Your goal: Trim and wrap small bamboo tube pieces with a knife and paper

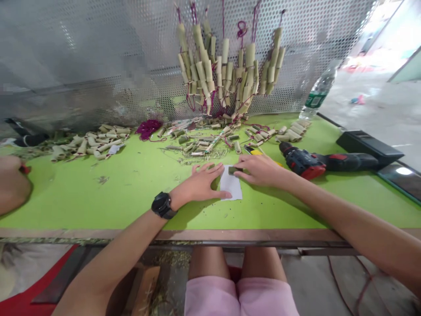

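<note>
A small white sheet of paper (234, 189) lies on the green tabletop (131, 193) in front of me. My left hand (204, 183) rests flat at its left side, fingers spread and thumb on the sheet; a black watch is on that wrist. Between the fingers of my right hand (258, 170) is a short dark green bamboo piece (232, 170), held against the upper part of the paper. Dark specks are scattered on the table below the sheet. Just beyond my right hand lies a yellow and black tool (252, 150), partly hidden.
Strung bamboo tubes (202, 61) hang on the perforated metal panel (138, 87). Cut bamboo pieces (88, 142) and purple cord (148, 129) lie at the back. A cordless drill (302, 162) and plastic bottle (315, 96) stand right. Another person's arm (13, 186) reaches in from the left.
</note>
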Demonstrator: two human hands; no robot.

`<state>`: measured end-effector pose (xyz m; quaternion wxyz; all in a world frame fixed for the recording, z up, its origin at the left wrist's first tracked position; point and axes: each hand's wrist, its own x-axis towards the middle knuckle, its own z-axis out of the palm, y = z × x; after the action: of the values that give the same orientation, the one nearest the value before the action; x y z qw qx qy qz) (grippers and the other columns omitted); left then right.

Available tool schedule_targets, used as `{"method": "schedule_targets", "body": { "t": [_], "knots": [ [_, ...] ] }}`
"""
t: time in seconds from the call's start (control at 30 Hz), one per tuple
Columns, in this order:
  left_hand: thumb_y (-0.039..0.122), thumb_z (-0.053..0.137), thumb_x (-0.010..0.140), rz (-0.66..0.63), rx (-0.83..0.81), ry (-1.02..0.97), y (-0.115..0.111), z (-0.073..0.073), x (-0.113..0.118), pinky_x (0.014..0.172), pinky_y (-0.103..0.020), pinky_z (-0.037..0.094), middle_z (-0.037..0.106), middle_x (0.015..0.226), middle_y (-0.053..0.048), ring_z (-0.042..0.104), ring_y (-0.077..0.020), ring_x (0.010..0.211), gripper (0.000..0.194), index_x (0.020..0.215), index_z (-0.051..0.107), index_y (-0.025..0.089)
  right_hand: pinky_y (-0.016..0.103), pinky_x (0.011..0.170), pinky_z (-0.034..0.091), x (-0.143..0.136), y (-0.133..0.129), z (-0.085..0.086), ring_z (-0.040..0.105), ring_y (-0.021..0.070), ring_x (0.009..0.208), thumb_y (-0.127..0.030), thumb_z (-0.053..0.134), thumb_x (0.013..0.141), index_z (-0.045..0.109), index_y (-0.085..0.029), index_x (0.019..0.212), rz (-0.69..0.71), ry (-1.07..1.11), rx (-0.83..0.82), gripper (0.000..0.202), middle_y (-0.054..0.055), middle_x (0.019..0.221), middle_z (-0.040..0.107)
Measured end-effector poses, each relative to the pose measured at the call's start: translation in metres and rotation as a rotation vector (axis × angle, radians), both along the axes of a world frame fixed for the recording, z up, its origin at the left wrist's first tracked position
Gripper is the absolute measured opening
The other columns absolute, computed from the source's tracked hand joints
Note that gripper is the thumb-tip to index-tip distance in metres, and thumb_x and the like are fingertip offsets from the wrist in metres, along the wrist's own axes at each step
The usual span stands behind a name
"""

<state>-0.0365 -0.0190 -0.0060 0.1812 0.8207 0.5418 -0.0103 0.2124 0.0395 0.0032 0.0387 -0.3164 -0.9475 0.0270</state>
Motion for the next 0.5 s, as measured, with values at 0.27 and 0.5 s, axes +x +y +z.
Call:
{"method": "schedule_targets", "body": {
  "t": [0.27,0.5],
  "knots": [
    [0.093,0.055,0.092,0.003,0.009,0.022,0.002,-0.001,0.000,0.137,-0.074,0.008,0.021,0.187,-0.010,0.013,-0.0475,0.174,0.115,0.181,0.025,0.026,0.032,0.067,0.029,-0.001,0.005,-0.004,0.066,0.0228,0.089,-0.040,0.052,0.113,0.083,-0.020,0.120,0.046,0.013,0.036,0.037,0.013,0.112,0.078],
    [0.093,0.056,0.092,-0.007,0.003,0.002,0.001,0.001,0.001,0.137,-0.071,0.008,0.023,0.187,-0.011,0.014,-0.0455,0.174,0.115,0.181,0.026,0.027,0.033,0.065,0.025,-0.005,-0.013,-0.009,0.062,0.0195,0.081,-0.036,0.053,0.114,0.081,-0.019,0.121,0.156,0.034,0.042,0.033,0.014,0.111,0.076]
  ]
}}
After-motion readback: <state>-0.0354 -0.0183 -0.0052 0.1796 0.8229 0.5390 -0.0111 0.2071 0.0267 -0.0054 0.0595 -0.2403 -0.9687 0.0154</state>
